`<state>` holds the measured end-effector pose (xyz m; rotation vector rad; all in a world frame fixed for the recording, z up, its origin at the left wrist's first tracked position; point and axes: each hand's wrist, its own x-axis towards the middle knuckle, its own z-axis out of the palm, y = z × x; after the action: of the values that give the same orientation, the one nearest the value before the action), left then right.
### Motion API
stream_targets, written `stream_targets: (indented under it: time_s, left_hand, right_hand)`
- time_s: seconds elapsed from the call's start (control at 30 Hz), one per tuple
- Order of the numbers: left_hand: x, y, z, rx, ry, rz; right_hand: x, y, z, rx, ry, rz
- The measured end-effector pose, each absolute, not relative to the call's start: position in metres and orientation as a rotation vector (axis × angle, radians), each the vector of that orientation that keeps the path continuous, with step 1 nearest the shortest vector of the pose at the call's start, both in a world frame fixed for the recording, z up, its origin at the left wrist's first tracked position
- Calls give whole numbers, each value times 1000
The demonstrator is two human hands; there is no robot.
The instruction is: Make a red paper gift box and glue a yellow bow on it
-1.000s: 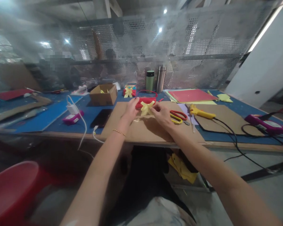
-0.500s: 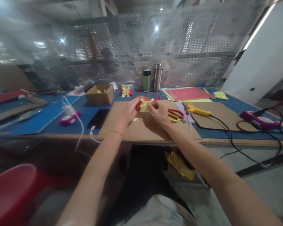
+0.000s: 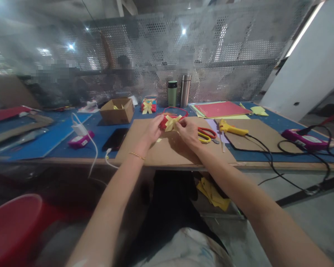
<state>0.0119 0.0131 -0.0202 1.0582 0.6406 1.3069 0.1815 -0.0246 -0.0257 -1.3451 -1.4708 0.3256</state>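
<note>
Above a brown cardboard sheet (image 3: 167, 148), my left hand (image 3: 153, 129) grips a small red item (image 3: 163, 122) by its left side; its exact kind is partly hidden by my fingers. A pale yellow bow (image 3: 172, 123) lies against the front of it. My right hand (image 3: 188, 132) pinches the bow's right side between thumb and fingers. A thin red cord loop (image 3: 176, 108) rises behind the item. Just right of my right hand, scissors (image 3: 206, 134) with red and yellow handles rest on the cardboard.
A yellow glue gun (image 3: 233, 128) lies on another cardboard piece, its black cable trailing over the table edge. Behind stand a cardboard box (image 3: 117, 112), a small bow-trimmed colourful box (image 3: 149, 105), a green tumbler (image 3: 172, 93) and a steel flask (image 3: 185, 91). A phone (image 3: 114, 139) lies left.
The view has shifted very slightly. Both hands keep their hold on the red item and the bow, with almost no movement.
</note>
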Motion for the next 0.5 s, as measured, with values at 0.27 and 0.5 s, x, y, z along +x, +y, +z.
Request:
stream_targets:
  time_s: [0.27,0.5]
  left_hand:
    - [23,-2,-9,978,639,1341]
    - [20,3,-13,988,623,1336]
  right_hand:
    - [184,-25,-25,-1357,-1504,310]
    - [182,-28,-22,-1408,-1487,306]
